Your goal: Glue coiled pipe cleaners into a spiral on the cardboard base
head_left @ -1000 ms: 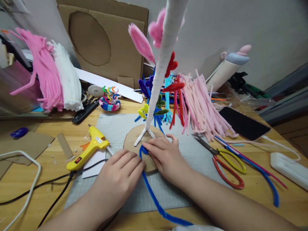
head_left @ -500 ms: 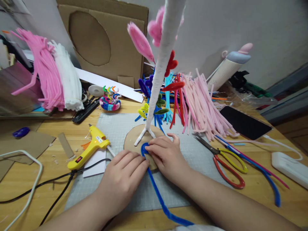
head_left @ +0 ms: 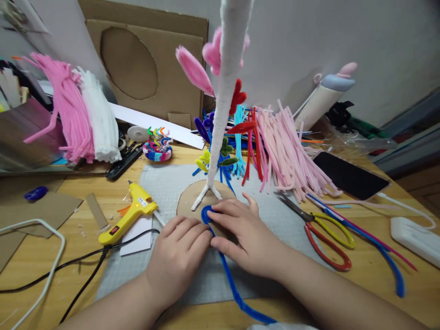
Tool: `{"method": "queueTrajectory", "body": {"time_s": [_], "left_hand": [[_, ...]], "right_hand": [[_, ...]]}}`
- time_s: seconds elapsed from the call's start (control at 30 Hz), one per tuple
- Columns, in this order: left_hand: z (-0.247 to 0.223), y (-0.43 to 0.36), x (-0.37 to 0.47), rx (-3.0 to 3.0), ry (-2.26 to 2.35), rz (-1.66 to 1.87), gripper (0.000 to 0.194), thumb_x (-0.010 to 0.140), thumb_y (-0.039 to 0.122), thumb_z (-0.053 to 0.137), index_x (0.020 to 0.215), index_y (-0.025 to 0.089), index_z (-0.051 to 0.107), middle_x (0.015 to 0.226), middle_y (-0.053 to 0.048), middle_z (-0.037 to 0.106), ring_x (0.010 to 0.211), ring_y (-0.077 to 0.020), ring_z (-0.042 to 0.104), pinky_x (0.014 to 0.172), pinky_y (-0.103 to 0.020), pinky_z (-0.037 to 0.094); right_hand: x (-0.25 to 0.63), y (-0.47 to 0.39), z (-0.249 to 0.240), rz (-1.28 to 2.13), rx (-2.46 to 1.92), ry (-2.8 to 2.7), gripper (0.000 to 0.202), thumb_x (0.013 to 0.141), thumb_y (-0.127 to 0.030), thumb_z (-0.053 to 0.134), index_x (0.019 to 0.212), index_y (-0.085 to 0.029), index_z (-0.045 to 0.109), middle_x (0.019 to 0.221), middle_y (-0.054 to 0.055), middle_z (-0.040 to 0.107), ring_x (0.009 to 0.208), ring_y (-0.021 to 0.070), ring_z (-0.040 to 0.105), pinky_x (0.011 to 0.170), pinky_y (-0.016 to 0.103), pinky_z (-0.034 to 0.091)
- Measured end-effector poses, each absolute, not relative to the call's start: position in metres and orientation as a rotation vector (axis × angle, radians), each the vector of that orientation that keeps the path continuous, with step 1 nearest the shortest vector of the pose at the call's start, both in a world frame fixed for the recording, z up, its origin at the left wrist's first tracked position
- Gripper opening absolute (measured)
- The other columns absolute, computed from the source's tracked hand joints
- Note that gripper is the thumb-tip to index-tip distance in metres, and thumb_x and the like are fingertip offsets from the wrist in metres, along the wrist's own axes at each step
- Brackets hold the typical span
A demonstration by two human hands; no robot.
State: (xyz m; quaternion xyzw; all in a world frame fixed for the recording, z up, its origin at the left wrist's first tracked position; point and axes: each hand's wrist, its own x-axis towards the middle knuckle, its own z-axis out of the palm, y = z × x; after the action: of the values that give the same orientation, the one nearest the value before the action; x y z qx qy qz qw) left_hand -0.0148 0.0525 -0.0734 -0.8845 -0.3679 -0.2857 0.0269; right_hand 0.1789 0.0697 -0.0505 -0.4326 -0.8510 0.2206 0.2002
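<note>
A round cardboard base point(head_left: 187, 195) lies on the grey cutting mat, with a white-wrapped stem point(head_left: 216, 137) standing on it on splayed feet. A blue pipe cleaner point(head_left: 228, 275) bends into a small loop on the base, and its long tail runs toward me. My right hand point(head_left: 249, 233) holds the loop down with its fingertips, the thumb lying apart beside the tail. At the base's near left edge, my left hand point(head_left: 180, 250) has its fingers curled together where the strand passes; its thumb is hidden. Pink, red, purple, green and yellow fuzzy shapes point(head_left: 195, 70) surround the stem.
To the left lie a yellow glue gun point(head_left: 132, 213) and its black cord point(head_left: 85, 254). Scissors point(head_left: 318, 224), a phone point(head_left: 350, 174) and loose pipe cleaners point(head_left: 364, 233) lie right. Bundles of pink pipe cleaners point(head_left: 292, 151) and cardboard sheets point(head_left: 178, 59) are behind.
My right thumb has moved away from the fingers, toward me, and the right hand lies flatter over the loop. My left hand stays about where it was. The view has shifted slightly.
</note>
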Motion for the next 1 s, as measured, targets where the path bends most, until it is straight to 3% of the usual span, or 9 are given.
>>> {"method": "queueTrajectory", "body": {"time_s": [0.1,0.3,0.47,0.83,1.0], "left_hand": [[-0.074,0.053,-0.015,-2.758,-1.146,-0.876,0.018,0.092,0.021,0.047,0.091,0.017,0.064,0.093,-0.004,0.072,0.089,-0.0186,0.061,0.084,-0.036,0.04],[-0.075,0.055,-0.013,-2.745,-1.184,-0.874,0.014,0.09,0.018,0.051,0.09,0.02,0.065,0.094,-0.002,0.072,0.092,-0.0177,0.062,0.085,-0.035,0.039],[-0.073,0.058,-0.013,-2.763,-1.191,-0.909,0.011,0.089,0.017,0.054,0.088,0.02,0.064,0.094,0.0,0.073,0.092,-0.017,0.062,0.084,-0.034,0.038],[-0.068,0.069,-0.021,-2.63,-1.469,-0.902,0.014,0.086,0.019,0.058,0.095,0.025,0.068,0.096,-0.002,0.07,0.093,-0.0199,0.059,0.081,-0.037,0.038],[-0.071,0.069,-0.022,-2.671,-1.391,-0.851,0.018,0.087,0.019,0.057,0.1,0.025,0.067,0.1,-0.001,0.071,0.099,-0.0214,0.059,0.085,-0.039,0.037]], "right_hand": [[0.178,0.066,-0.047,0.634,-1.241,-2.41,0.051,0.081,-0.051,0.06,0.123,-0.022,0.055,0.127,0.008,0.056,0.121,0.0277,0.044,0.108,0.057,0.003],[0.173,0.063,-0.047,0.583,-1.306,-2.438,0.05,0.073,-0.023,0.056,0.123,-0.022,0.052,0.129,0.009,0.055,0.126,0.028,0.04,0.109,0.058,0.0],[0.174,0.065,-0.049,0.562,-1.307,-2.45,0.056,0.069,-0.013,0.05,0.124,-0.022,0.051,0.129,0.008,0.055,0.126,0.0268,0.04,0.108,0.06,-0.002],[0.178,0.07,-0.051,0.58,-1.266,-2.506,0.06,0.068,-0.008,0.048,0.126,-0.024,0.051,0.13,0.007,0.054,0.127,0.0255,0.039,0.108,0.061,-0.001],[0.179,0.073,-0.051,0.55,-1.249,-2.557,0.057,0.076,-0.004,0.044,0.13,-0.023,0.049,0.127,0.007,0.057,0.126,0.0236,0.04,0.108,0.06,0.0]]}}
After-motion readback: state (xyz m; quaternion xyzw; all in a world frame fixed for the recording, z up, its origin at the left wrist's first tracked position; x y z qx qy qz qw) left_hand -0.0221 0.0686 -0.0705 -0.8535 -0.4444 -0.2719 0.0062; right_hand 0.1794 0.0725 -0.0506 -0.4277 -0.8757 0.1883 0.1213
